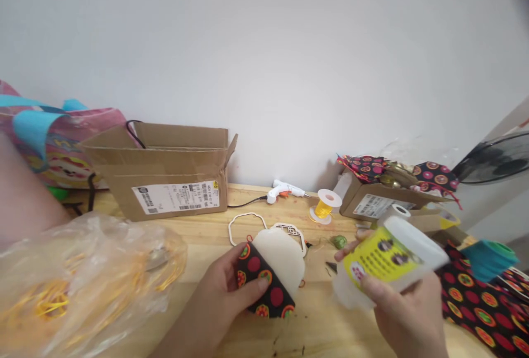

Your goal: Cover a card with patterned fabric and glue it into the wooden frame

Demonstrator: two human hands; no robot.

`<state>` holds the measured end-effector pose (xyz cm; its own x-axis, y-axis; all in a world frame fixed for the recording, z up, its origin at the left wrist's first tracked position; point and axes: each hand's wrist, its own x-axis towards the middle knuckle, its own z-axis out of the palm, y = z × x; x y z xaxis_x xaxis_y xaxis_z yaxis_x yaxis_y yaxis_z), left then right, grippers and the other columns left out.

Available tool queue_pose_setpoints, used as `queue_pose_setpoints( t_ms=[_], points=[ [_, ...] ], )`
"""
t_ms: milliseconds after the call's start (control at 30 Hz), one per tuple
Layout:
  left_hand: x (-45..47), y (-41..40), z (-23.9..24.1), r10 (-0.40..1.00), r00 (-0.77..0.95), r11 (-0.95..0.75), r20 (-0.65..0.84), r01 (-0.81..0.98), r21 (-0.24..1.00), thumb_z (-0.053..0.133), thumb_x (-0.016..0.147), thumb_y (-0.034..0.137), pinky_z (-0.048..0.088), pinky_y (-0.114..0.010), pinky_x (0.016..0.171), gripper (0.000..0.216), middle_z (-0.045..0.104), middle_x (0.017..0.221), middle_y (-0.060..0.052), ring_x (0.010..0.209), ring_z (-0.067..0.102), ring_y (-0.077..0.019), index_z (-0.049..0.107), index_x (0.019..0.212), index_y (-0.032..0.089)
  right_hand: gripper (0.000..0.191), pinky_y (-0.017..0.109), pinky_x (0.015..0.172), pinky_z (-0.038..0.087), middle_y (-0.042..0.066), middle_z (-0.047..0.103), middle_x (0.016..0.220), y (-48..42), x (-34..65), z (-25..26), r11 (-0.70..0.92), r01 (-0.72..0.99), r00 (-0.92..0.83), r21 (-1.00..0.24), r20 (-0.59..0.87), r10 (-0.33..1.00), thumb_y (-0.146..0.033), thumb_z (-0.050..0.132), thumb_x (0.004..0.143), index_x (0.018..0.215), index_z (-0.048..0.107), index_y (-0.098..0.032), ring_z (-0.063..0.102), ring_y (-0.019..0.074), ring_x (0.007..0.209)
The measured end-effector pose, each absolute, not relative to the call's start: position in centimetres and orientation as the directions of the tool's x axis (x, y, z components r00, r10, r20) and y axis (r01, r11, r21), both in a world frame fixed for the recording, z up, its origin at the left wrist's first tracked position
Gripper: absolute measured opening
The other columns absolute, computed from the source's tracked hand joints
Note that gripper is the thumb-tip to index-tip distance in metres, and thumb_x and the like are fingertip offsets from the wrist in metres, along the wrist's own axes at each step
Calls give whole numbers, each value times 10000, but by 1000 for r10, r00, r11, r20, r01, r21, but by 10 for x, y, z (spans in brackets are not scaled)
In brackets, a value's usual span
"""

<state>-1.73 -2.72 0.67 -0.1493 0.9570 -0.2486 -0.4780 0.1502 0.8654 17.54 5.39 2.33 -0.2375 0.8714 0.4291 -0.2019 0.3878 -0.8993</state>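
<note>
My left hand (pixel 231 292) is closed on a folded piece of black fabric (pixel 276 296) printed with red and orange circles, the thumb pressed on top. The fabric covers the lower left part of a cream scalloped panel (pixel 278 253). My right hand (pixel 407 308) grips a white plastic bottle (pixel 417 242) with a yellow label, tilted above the table to the right of the panel. Its lower left end looks blurred. Just behind the panel lie a thin wooden outline frame (pixel 230 229) and a lattice-cut frame (pixel 303 238).
A glue gun (pixel 285 190) and a spool of yellow cord (pixel 323 210) stand near the wall. Cardboard boxes flank them, one left (pixel 165 165), one right (pixel 351 195). A clear plastic bag (pixel 103 248) holds yellow cords. More patterned fabric (pixel 475 308) lies at right, near a fan (pixel 500 159).
</note>
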Motion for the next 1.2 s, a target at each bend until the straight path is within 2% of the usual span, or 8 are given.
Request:
queue_pose_setpoints(
  t_ms=[167, 333, 467, 667, 933, 1067, 1133, 1200],
  points=[
    [-17, -26, 6, 937, -226, 114, -266, -521, 846, 718, 603, 178, 532, -362, 720, 498, 677, 1014, -84, 894, 631, -263, 510, 1055, 157, 214, 371, 571, 546, 80, 710, 810, 75, 186, 35, 437, 96, -306, -894, 391, 868, -323, 649, 690, 850, 634, -182, 663, 276, 701],
    [-17, -25, 16, 938, -188, 135, -291, -574, 808, 666, 657, 114, 557, -316, 652, 435, 706, 899, -100, 808, 660, -246, 497, 1058, 109, 418, 366, 697, 480, 61, 658, 999, 96, 200, 61, 754, 638, -605, -154, 505, 615, -182, 658, 631, 1037, 559, -211, 609, 260, 855],
    [-17, -27, 24, 908, -189, 193, -374, -605, 773, 647, 665, 62, 562, -261, 620, 437, 707, 861, -102, 747, 674, -214, 488, 1071, 92, 159, 336, 677, 419, 16, 662, 741, 109, 203, 74, 719, 506, -857, 476, 185, 481, -76, 606, 665, 763, 615, -201, 587, 202, 717],
    [-18, -28, 18, 919, -154, 159, -362, -696, 700, 616, 690, 48, 568, -261, 596, 512, 711, 866, -95, 741, 677, -205, 433, 1166, 101, 115, 365, 649, 378, 63, 645, 680, 129, 208, 66, 645, 394, -877, 655, 59, 477, -84, 587, 724, 647, 637, -153, 565, 238, 705],
    [-18, -31, 23, 939, -56, 190, -341, -740, 646, 553, 746, 67, 549, -276, 640, 459, 716, 885, -119, 794, 669, -220, 414, 1183, 72, 154, 430, 898, 328, 71, 673, 710, 142, 208, 50, 660, 363, -890, 658, 35, 454, -34, 578, 706, 671, 671, -152, 580, 244, 808],
    [-18, -31, 15, 955, -35, 154, -294, -789, 595, 544, 778, 287, 540, -317, 674, 338, 702, 941, -135, 855, 652, -255, 552, 1056, 97, 330, 465, 927, 331, 111, 642, 996, 110, 202, 55, 719, 458, -875, 523, 123, 468, -227, 668, 661, 983, 628, -168, 534, 285, 964],
    [-16, -31, 12, 969, -8, 129, -247, -836, 534, 508, 762, 450, 533, -331, 703, 436, 687, 990, -134, 926, 622, -270, 596, 1018, 107, 548, 391, 873, 405, 104, 596, 1105, 87, 192, 52, 821, 571, -811, -9, 152, 565, -322, 703, 626, 1132, 537, -191, 526, 264, 997],
    [-14, -30, 11, 982, 11, 109, -189, -852, 513, 534, 724, 490, 517, -339, 741, 479, 678, 1014, -131, 980, 593, -283, 610, 1013, 115, 605, 331, 786, 462, 85, 621, 1056, 66, 176, 42, 651, 545, -740, -528, 62, 670, -393, 706, 610, 1151, 517, -199, 570, 238, 929]
  ],
)
